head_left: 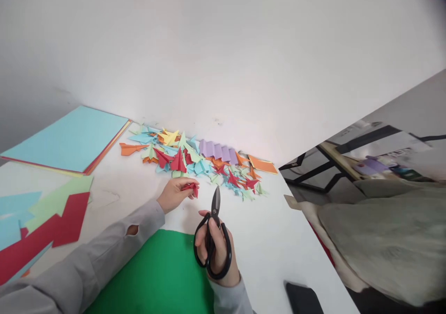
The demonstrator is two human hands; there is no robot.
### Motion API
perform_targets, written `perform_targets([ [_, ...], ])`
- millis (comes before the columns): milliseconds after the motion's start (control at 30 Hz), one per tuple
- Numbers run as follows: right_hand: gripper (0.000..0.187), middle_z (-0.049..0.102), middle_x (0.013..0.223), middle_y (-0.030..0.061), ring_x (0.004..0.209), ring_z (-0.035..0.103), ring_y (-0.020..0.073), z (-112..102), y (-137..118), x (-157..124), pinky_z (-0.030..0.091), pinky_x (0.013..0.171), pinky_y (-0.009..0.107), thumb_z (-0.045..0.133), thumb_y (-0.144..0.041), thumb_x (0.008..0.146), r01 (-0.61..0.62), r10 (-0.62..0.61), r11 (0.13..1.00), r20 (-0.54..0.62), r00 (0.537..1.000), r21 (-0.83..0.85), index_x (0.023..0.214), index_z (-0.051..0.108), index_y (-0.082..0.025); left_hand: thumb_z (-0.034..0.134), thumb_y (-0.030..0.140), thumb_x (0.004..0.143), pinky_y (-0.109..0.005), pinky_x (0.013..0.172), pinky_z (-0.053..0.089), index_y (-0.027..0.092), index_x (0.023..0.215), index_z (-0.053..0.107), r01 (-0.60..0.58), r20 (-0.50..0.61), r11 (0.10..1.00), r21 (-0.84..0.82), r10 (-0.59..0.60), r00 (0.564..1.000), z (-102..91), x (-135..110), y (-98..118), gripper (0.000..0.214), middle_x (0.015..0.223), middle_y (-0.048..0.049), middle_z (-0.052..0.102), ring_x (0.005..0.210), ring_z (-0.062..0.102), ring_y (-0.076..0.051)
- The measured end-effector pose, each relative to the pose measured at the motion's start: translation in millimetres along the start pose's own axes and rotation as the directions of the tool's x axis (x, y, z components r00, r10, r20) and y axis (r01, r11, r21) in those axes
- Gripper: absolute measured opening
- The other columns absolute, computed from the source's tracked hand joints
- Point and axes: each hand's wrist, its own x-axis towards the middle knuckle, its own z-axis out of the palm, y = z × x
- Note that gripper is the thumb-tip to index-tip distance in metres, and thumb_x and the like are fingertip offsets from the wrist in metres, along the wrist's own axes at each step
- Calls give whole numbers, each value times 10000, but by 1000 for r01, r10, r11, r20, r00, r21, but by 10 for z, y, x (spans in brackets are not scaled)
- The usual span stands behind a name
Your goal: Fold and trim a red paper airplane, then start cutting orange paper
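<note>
A small folded piece of red paper (194, 189) is pinched in the fingers of my left hand (174, 193), a little above the white table. My right hand (219, 249) grips a pair of scissors (216, 205) by its black loop handles. The scissors point away from me and their blades look closed together. Just beyond my hands lies a heap of small folded paper shapes (200, 166) in blue, green, orange, yellow and red, several shaped like planes. A pleated purple paper strip (218, 151) rests at the back of this heap.
A green sheet (153, 277) lies in front of me. Large coloured sheets (76, 137) are stacked at the far left, with red paper pieces (75, 216) nearer. An orange paper rectangle (263, 165) lies by the wall. A black phone-like object (303, 297) sits at the right front.
</note>
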Motion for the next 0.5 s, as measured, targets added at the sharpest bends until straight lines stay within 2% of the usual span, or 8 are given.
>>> perform_targets([
  [100, 472, 629, 519, 4, 262, 401, 69, 61, 72, -84, 314, 261, 170, 417, -580, 828, 7, -9, 998, -34, 999, -61, 1032, 520, -167, 613, 119, 624, -244, 525, 505, 117, 775, 666, 6, 1, 1000, 6, -6, 1000, -16, 23, 42, 160, 700, -29, 642, 528, 574, -92],
  [233, 530, 699, 737, 80, 393, 564, 149, 45, 118, -122, 473, 369, 277, 460, -614, 785, -29, 22, 992, -60, 998, -123, 1111, 473, -195, 615, 119, 640, -252, 539, 509, 120, 792, 672, 29, -3, 1000, -3, -29, 1000, -38, 34, 76, 162, 673, -19, 629, 530, 571, -93],
  [300, 560, 694, 814, 100, 499, 611, 186, 21, 120, -143, 506, 451, 325, 457, -647, 762, -2, -3, 990, -36, 999, -138, 1124, 485, -221, 624, 128, 643, -253, 536, 506, 121, 792, 676, 22, 5, 1000, -16, -22, 1000, -46, 34, 79, 158, 673, -20, 627, 529, 569, -95],
  [400, 594, 666, 827, 100, 657, 620, 225, 28, 85, -191, 500, 557, 358, 384, -694, 759, 90, -86, 981, 30, 996, -173, 1106, 533, -237, 643, 144, 638, -255, 527, 503, 120, 784, 679, 20, 20, 999, -39, -19, 1000, -46, 32, 83, 152, 679, -23, 624, 524, 567, -97],
  [500, 564, 618, 722, 55, 634, 562, 189, 90, 15, -223, 460, 572, 320, 385, -632, 805, 128, -115, 954, 63, 991, -271, 1152, 510, -205, 652, 140, 632, -256, 531, 501, 114, 786, 681, 37, 30, 998, -45, -35, 999, -34, 29, 99, 159, 660, -19, 619, 517, 566, -98],
])
